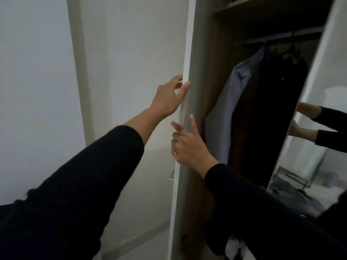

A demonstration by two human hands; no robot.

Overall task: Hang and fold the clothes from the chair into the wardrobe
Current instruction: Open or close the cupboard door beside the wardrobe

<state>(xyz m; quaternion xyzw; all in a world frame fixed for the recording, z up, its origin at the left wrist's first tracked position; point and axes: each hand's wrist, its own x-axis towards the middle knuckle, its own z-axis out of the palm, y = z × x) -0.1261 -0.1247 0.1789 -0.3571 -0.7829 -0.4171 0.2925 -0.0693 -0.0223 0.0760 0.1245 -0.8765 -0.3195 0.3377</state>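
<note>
The wardrobe door (185, 53) stands open, and I see its white edge end-on. My left hand (167, 98) holds that edge at about chest height, fingers wrapped around it. Lower down, my right hand (187, 145) pinches the same edge between thumb and outstretched index finger. Inside the wardrobe a pale blue-grey shirt (225, 109) and a dark garment (272, 119) hang from the rail (281, 37). The chair itself is not in direct view.
A wooden shelf (262, 4) runs above the rail. The right-hand door carries a mirror (330, 162) that reflects my arms and a heap of grey clothes (293, 196). Some light fabric (234, 248) lies at the wardrobe's bottom. A white wall (37, 91) is on the left.
</note>
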